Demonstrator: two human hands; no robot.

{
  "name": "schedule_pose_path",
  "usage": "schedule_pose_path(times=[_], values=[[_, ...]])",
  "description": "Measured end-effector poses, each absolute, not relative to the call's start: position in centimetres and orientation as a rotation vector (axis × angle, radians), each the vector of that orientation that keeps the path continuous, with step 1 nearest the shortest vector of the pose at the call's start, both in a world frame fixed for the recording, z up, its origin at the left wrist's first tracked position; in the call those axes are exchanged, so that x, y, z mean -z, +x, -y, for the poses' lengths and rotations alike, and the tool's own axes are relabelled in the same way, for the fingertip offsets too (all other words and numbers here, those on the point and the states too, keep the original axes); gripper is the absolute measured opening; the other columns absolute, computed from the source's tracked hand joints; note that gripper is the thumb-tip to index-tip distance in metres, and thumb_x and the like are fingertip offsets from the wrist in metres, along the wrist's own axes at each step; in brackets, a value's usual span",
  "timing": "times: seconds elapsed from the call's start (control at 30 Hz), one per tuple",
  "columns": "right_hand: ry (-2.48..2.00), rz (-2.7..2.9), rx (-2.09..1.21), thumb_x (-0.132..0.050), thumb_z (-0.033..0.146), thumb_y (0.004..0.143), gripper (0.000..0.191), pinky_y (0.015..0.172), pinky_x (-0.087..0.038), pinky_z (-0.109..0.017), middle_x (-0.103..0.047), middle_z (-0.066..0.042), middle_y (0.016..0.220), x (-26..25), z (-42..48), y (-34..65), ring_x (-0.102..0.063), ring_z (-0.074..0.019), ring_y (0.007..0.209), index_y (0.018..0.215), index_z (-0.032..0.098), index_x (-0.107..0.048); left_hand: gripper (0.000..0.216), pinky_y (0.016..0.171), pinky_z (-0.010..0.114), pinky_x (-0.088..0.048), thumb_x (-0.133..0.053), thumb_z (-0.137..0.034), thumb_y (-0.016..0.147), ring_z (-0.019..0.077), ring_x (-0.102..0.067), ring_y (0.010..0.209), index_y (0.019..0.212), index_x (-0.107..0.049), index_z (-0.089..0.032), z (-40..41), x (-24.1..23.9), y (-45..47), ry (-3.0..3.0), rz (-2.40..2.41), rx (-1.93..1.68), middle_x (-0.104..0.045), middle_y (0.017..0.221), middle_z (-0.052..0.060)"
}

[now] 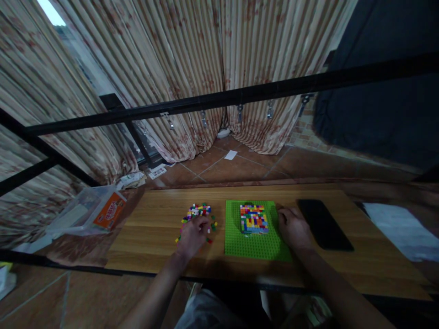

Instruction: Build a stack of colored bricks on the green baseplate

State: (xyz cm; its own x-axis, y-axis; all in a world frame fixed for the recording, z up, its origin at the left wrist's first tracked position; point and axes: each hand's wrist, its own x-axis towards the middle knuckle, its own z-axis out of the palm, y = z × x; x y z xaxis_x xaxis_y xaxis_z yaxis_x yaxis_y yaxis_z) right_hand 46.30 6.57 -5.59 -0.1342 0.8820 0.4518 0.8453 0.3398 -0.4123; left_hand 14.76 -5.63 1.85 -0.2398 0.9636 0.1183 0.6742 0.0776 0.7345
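My left hand [195,235] is over a scattered pile of small coloured toy bricks [199,210] on the left half of the table. Its fingers are curled together, and whatever they pinch is too small to make out. A green studded baseplate [235,244] lies to the right of the pile. On it stands a multicoloured block of bricks [254,218] built close together. My right hand [293,227] rests at the baseplate's right edge with fingers curled in; anything between them is hidden.
A black phone-like slab [324,224] lies on the wooden table [147,228] beyond my right hand. A clear plastic box [82,210] with an orange label stands off the table's left end. A black metal bar [206,103] with clips crosses behind the table, before curtains.
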Motion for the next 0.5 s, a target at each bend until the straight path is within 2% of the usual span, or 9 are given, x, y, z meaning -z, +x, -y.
schedule_pose_path(times=[0.13,0.27,0.5], values=[[-1.532,1.996,-0.066,-0.041,0.026,0.089,0.026,0.073,-0.045,-0.030,-0.060,-0.007,0.083,5.5,-6.5,46.3,-0.056,-0.0199,0.078,0.083,0.020,-0.065,0.018,0.084,0.029,-0.047,-0.053,-0.014,0.083,0.0169,-0.063,0.088,0.086,-0.069,-0.021,5.3,-2.0,16.3,1.940,-2.062,-0.617,-0.070,0.092,0.004],[-1.544,1.994,-0.060,-0.042,0.025,0.089,0.025,0.074,-0.044,-0.030,-0.061,-0.007,0.085,5.2,-6.3,46.2,-0.057,-0.0196,0.079,0.084,0.020,-0.065,0.014,0.086,0.034,-0.047,-0.055,-0.017,0.083,0.0219,-0.063,0.091,0.081,-0.068,-0.019,4.1,-2.3,17.7,2.064,-2.236,-0.347,-0.069,0.090,0.008],[-1.508,1.996,-0.059,-0.043,0.023,0.089,0.023,0.074,-0.044,-0.029,-0.061,-0.007,0.084,4.9,-6.2,46.1,-0.056,-0.0197,0.078,0.082,0.020,-0.065,0.020,0.086,0.036,-0.046,-0.051,-0.009,0.083,0.0221,-0.063,0.086,0.079,-0.068,-0.017,3.3,-1.8,17.8,2.109,-2.217,-0.359,-0.068,0.085,0.009]])
